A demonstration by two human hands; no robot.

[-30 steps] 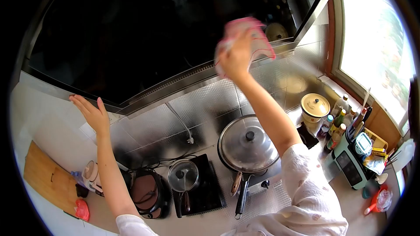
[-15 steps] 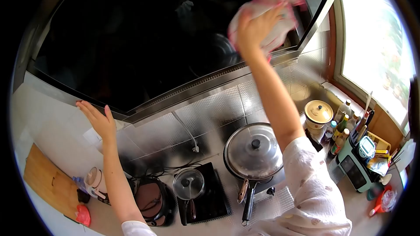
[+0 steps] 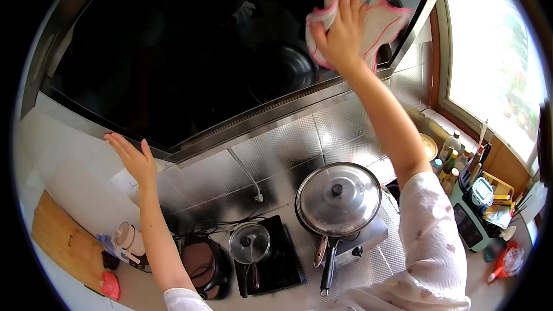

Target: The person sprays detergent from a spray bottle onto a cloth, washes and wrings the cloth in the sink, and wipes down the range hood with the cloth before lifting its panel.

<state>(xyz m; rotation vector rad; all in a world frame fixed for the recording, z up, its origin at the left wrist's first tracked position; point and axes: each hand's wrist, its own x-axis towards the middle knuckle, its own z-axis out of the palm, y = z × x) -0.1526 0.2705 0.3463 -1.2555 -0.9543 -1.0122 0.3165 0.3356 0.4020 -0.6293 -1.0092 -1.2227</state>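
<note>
Pink-edged white cloth [image 3: 381, 23] rumpled against glossy black panel [image 3: 173, 52]

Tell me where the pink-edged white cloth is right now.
In the head view, the pink-edged white cloth is at upper right, spread under the person's right hand against the glossy black panel, near the panel's right-hand end.
</note>
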